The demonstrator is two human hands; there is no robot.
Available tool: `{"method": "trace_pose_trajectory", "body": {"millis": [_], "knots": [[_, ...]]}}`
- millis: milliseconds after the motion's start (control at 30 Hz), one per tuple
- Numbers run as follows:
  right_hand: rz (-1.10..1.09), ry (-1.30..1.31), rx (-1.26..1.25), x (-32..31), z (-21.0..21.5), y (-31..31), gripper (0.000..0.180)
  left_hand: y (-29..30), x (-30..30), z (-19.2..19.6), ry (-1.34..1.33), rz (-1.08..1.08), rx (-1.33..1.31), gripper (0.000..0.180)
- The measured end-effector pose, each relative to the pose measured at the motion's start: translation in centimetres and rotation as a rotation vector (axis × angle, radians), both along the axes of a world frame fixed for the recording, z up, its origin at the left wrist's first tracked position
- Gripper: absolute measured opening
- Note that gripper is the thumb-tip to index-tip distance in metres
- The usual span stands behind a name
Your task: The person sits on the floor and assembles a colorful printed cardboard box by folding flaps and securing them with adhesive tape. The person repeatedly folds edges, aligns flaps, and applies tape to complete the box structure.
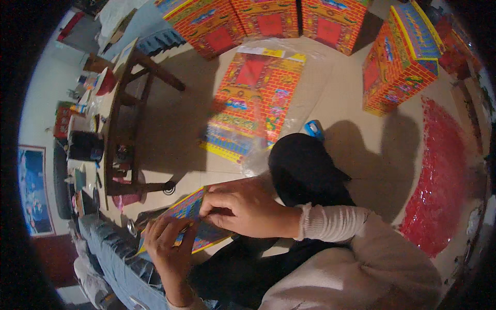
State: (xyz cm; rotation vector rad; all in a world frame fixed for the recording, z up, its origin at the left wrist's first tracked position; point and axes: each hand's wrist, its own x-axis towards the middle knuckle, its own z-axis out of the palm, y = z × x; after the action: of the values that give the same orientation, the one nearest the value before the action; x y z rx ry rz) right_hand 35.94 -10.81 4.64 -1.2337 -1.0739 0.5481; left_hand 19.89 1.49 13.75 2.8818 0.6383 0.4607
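Low in front of me, a brightly printed cardboard piece (211, 235) with a blue pattern and yellow edges is held between both hands. My left hand (168, 243) closes on its near left part, fingers curled. My right hand (245, 206) grips the upper edge, the thumb and fingers pinched together. Whether anything small sits between the fingertips is hidden. Just beyond my knee, a flat printed sheet (279, 85) with a brick pattern and a red door panel lies on the floor, with clear plastic film (305, 93) around and partly over it.
Brick-printed boxes (217, 39) stand in a row at the far side, and another box (395, 72) stands at the right. A small blue object (314, 130) lies by my knee. Left is a cluttered wooden table (116, 93); shiny red plastic (436, 191) spreads at right.
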Motion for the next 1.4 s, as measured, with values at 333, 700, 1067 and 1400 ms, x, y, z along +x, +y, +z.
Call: {"method": "trace_pose_trajectory", "body": {"millis": [333, 700, 1067, 1400], "knots": [[-0.494, 0.145, -0.531, 22.0, -23.5, -9.0, 0.033, 0.2, -0.8, -0.1, 0.018, 0.046, 0.023, 0.026], [-0.393, 0.121, -0.996, 24.1, -46.8, -13.3, 0.037, 0.5, -1.8, -0.1, 0.107, 0.103, 0.029, 0.027], [-0.242, 0.917, -0.763, 24.6, -47.3, -17.0, 0.018, 0.1, -1.0, -0.2, 0.136, 0.233, -0.019, 0.026], [-0.339, 0.863, -0.811, 22.8, -52.0, -21.1, 0.017, 1.3, -1.1, -0.8, 0.098, 0.078, 0.020, 0.026]]}}
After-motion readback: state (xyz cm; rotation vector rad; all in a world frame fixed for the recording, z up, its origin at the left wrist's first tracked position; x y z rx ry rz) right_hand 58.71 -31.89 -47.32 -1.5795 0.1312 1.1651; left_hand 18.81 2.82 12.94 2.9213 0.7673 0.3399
